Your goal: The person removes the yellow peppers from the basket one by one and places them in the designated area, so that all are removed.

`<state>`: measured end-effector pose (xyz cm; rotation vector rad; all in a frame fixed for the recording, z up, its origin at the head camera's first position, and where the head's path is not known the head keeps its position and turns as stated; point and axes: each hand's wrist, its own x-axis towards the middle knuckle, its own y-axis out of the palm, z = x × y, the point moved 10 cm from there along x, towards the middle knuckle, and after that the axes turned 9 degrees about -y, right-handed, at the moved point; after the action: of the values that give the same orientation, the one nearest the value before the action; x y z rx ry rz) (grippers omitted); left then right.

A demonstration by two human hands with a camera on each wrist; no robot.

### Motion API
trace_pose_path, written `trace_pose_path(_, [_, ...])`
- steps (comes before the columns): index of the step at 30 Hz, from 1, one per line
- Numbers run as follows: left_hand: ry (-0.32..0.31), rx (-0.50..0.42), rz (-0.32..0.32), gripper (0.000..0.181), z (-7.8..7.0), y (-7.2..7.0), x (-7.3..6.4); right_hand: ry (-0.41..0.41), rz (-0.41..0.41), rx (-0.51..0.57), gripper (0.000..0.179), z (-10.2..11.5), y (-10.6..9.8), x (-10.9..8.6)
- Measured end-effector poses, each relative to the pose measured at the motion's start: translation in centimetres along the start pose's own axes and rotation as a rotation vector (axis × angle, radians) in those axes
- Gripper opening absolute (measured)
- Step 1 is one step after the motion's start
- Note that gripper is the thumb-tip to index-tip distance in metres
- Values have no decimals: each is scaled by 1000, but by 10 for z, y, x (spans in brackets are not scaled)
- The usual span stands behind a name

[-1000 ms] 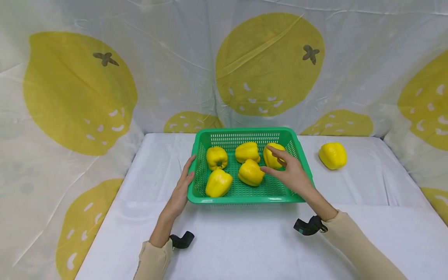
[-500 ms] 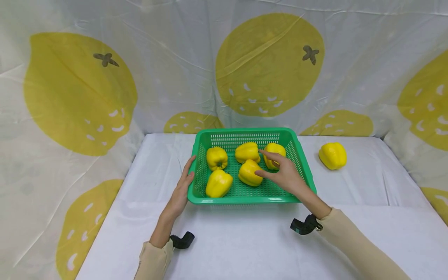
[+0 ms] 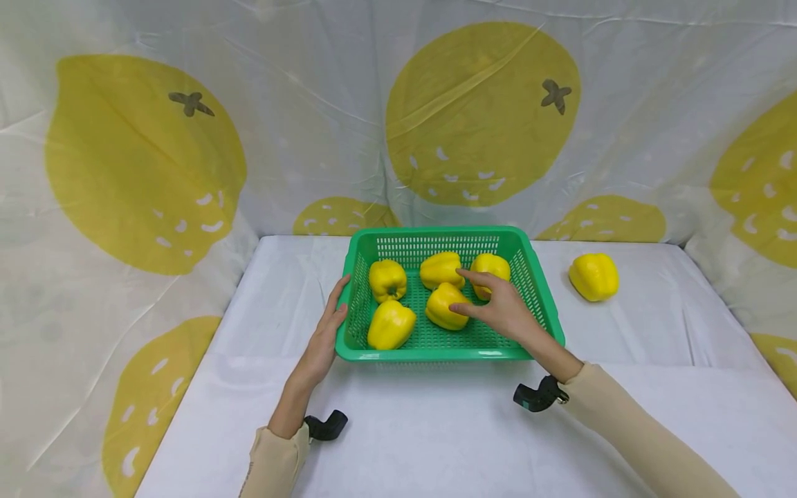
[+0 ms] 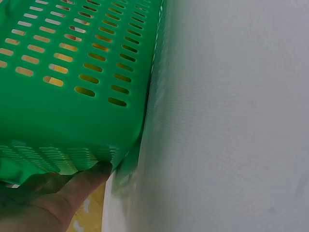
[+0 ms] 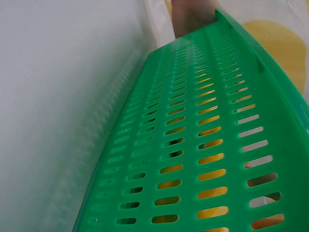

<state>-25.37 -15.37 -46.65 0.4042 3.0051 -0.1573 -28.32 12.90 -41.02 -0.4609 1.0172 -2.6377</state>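
In the head view a green plastic basket [image 3: 436, 355] holds several yellow bell peppers. My left hand [image 3: 319, 346] rests along the basket's left side, its fingers fairly straight against the outer wall; in the left wrist view the fingers [image 4: 79, 186] touch that slotted wall. Over the basket's right half reaches my right hand [image 3: 503, 308], thumb and forefinger spread apart. Its thumb overlaps the front middle pepper [image 3: 445, 308], and the forefinger tip lies by the rear middle pepper [image 3: 441, 270]. Whether it touches either cannot be told. Behind the fingers sits a right-hand pepper [image 3: 490, 266], partly hidden.
Two more peppers lie in the basket's left half, a rear one [image 3: 387, 280] and a front one [image 3: 391, 325]. One pepper [image 3: 593, 277] lies outside, on the white cloth [image 3: 436, 429] to the right. A lemon-print curtain [image 3: 324, 104] hangs behind.
My right hand has shifted left and slightly forward over the basket, from beside the right-hand pepper to the middle ones. The left hand, basket and peppers stay put.
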Motion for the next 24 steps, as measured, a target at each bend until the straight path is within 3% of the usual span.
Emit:
trace_pose_path(11, [-5,-3,2,51,2,0,1,15,82,5,71,0,13,3])
trace_pose_path(24, [-13,-11,3,53,1,0,1,-14,114,12,66,2,19,5])
